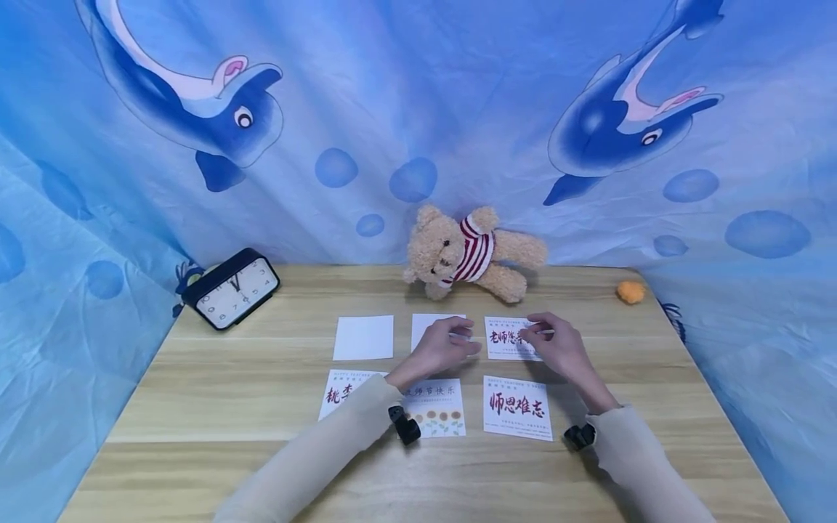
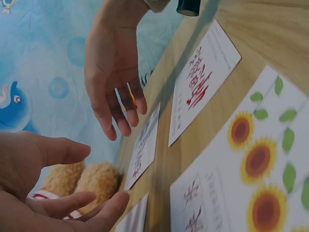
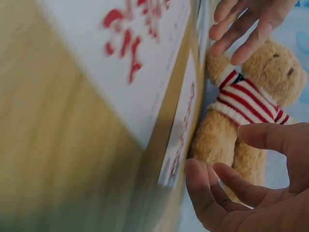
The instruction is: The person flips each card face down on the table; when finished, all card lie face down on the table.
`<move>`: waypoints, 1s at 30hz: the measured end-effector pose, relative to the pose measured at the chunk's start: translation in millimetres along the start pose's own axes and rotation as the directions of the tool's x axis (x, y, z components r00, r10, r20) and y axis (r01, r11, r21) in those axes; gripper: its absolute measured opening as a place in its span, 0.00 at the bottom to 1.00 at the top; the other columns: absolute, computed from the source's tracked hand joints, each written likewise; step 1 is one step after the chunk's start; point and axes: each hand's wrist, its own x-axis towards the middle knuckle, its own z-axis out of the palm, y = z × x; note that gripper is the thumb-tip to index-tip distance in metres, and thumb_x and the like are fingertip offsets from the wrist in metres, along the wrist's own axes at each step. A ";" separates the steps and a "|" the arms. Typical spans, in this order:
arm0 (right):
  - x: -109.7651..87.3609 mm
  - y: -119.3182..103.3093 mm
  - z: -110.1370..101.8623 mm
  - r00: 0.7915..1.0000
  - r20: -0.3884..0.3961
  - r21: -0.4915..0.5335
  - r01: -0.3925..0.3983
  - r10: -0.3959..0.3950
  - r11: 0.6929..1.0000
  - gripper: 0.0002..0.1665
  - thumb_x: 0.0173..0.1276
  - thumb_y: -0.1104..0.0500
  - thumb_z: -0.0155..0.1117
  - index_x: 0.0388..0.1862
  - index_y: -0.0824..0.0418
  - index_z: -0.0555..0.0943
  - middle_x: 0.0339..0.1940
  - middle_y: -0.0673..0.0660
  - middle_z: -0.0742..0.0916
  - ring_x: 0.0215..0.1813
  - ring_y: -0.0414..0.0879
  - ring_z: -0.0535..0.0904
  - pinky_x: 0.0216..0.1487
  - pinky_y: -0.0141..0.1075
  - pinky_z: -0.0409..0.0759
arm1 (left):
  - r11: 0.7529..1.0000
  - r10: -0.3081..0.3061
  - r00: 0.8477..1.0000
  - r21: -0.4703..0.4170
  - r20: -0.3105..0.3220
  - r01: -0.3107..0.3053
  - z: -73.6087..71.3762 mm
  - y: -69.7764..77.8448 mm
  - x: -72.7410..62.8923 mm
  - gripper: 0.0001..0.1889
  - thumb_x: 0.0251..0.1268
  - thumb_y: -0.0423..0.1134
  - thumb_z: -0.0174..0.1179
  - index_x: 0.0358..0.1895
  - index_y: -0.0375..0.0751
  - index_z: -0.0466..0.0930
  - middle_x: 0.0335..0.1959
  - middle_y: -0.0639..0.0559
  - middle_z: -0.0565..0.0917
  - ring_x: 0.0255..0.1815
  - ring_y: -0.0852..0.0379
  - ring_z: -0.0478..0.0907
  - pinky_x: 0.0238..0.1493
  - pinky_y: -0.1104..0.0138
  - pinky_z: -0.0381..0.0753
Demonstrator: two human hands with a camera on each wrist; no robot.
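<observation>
My left hand (image 1: 445, 345) hovers over a white card (image 1: 421, 325) in the back row, its fingers loosely bent with nothing between them. The right hand (image 1: 554, 343) is above the right edge of a card with red writing (image 1: 502, 338); its thumb and fingers stand apart in the right wrist view. Left of them lies a blank card (image 1: 363, 338). In the front row are a red-lettered card (image 1: 336, 392) partly under the left sleeve, a sunflower card (image 2: 265, 159), and another red-lettered card (image 1: 518, 407).
A teddy bear (image 1: 480, 254) in a striped shirt lies at the back of the wooden table (image 1: 196, 450). A black-framed clock (image 1: 232, 289) stands at the back left, and a small orange ball (image 1: 631, 292) sits at the back right. Blue fabric (image 1: 418, 87) hangs behind.
</observation>
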 end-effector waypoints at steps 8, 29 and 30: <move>-4.2 13.4 -7.0 0.997 0.010 0.009 -0.078 0.078 0.997 0.33 0.78 0.51 0.62 0.74 0.67 0.70 0.65 0.70 0.81 0.67 0.65 0.79 0.57 0.47 0.87 | 0.999 -0.046 0.999 -0.001 0.027 0.046 16.7 -0.1 7.1 0.35 0.66 0.46 0.70 0.74 0.40 0.72 0.71 0.43 0.79 0.66 0.44 0.82 0.66 0.53 0.84; -9.9 15.0 -2.3 0.991 0.019 0.110 -0.137 0.136 0.984 0.38 0.78 0.53 0.62 0.79 0.69 0.63 0.74 0.73 0.76 0.73 0.68 0.75 0.68 0.51 0.83 | 0.997 -0.053 0.999 0.049 0.002 0.053 38.5 7.7 8.5 0.38 0.66 0.46 0.70 0.77 0.43 0.68 0.73 0.37 0.76 0.68 0.42 0.81 0.69 0.53 0.82; -9.8 15.4 -2.3 0.990 0.018 0.122 -0.139 0.138 0.983 0.38 0.78 0.53 0.61 0.79 0.69 0.63 0.74 0.73 0.76 0.73 0.68 0.75 0.65 0.48 0.84 | 0.997 -0.053 0.999 0.047 0.005 0.053 38.8 7.8 8.4 0.38 0.66 0.46 0.70 0.77 0.43 0.67 0.74 0.38 0.76 0.68 0.42 0.81 0.69 0.53 0.82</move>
